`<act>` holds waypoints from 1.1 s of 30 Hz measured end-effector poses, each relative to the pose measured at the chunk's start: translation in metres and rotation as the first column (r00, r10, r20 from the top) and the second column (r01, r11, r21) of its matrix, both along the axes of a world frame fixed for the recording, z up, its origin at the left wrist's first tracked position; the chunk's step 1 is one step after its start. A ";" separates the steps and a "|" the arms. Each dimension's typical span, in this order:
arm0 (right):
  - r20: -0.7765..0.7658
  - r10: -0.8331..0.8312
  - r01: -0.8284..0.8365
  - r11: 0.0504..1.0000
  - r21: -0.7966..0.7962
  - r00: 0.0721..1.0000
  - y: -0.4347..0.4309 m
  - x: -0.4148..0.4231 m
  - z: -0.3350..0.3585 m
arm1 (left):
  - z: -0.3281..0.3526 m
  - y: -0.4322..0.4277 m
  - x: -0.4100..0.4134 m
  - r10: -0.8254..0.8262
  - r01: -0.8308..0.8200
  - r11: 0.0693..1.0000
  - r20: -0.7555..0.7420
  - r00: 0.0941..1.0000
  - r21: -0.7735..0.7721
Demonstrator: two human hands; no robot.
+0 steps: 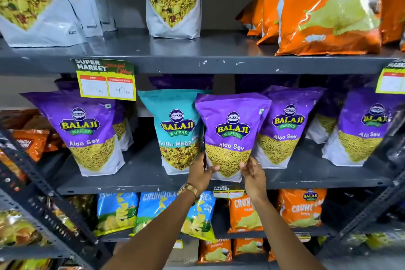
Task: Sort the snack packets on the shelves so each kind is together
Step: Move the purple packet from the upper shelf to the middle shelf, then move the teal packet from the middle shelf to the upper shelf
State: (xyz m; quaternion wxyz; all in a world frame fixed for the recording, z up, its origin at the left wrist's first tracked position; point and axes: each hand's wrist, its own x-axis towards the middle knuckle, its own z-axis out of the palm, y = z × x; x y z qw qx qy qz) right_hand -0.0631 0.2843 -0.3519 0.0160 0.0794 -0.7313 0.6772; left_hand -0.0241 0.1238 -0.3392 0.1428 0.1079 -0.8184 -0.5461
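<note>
A purple Aloo Sev packet (pixel 231 131) stands at the front of the middle shelf (pixel 140 182), and both my hands grip its lower corners. My left hand (pixel 200 173) holds the bottom left, my right hand (pixel 252 173) the bottom right. Right beside it on the left stands a teal Khatta Mitha Mix packet (pixel 177 129), partly overlapped by the held packet. More purple Aloo Sev packets stand on the same shelf: one at left (pixel 85 131), one just right (pixel 282 129), another further right (pixel 361 131).
The top shelf carries Khatta Mitha Mix packets (pixel 173 0) and orange chip bags (pixel 328 6). Below are blue Crunchex bags (pixel 118 212) and orange ones (pixel 300 208). A yellow price tag (pixel 106 81) hangs from the top shelf's edge. A dark side rack (pixel 32 182) angles in at left.
</note>
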 end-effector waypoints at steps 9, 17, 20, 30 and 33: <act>-0.021 -0.235 0.236 0.970 0.050 0.972 -0.011 0.024 0.001 | -0.003 0.008 0.009 0.173 -0.174 0.982 -0.021 0.985 -0.069; -0.034 0.145 -0.139 0.981 0.132 0.989 -0.073 0.065 0.011 | 0.004 -0.033 0.050 0.589 -0.629 0.775 -0.296 0.752 -0.056; 0.109 0.188 -0.195 0.980 0.049 0.976 -0.106 0.056 0.019 | 0.003 -0.064 0.047 0.509 -0.509 0.860 -0.119 0.853 0.029; 0.052 0.102 -0.108 0.988 0.112 0.993 -0.142 0.044 0.015 | 0.003 -0.115 0.051 0.190 -0.189 0.979 -0.011 0.982 0.077; 0.051 0.125 -0.130 0.984 0.121 0.991 -0.147 0.043 0.009 | 0.004 -0.123 0.060 0.231 -0.230 0.971 -0.008 0.973 0.072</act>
